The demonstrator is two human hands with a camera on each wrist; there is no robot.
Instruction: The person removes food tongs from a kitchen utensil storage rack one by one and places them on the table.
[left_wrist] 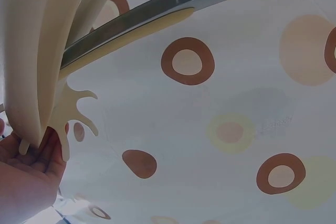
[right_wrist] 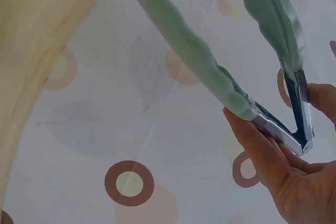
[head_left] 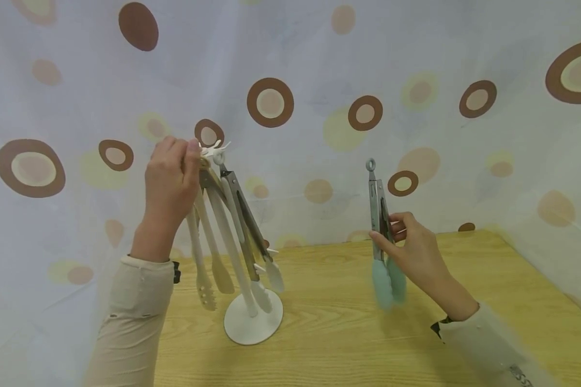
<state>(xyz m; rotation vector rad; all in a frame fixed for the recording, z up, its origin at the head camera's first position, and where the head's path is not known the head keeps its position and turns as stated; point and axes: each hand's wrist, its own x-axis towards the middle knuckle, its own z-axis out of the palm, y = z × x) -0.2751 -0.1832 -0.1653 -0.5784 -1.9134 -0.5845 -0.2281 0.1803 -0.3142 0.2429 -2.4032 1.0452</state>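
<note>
Metal tongs with mint-green heads (head_left: pixel 389 282) hang upright, heads down, in the right hand (head_left: pixel 418 252), its thumb and fingers on either side of the arms. The right wrist view shows the green tongs (right_wrist: pixel 184 45) spread in a V above the right hand (right_wrist: pixel 294 177). On the left, a white rack (head_left: pixel 254 322) holds several hanging utensils, among them tongs with metal arms (head_left: pixel 252 215). The left hand (head_left: pixel 171 183) grips the top of the rack beside its hooks (head_left: pixel 216 149). In the left wrist view the left hand (left_wrist: pixel 31 177) is beneath the hooks (left_wrist: pixel 73 111).
A wood-grain table (head_left: pixel 319 322) lies under the rack. Behind it hangs a pale curtain (head_left: pixel 300 54) with brown, yellow and peach circles, continuing along the right side.
</note>
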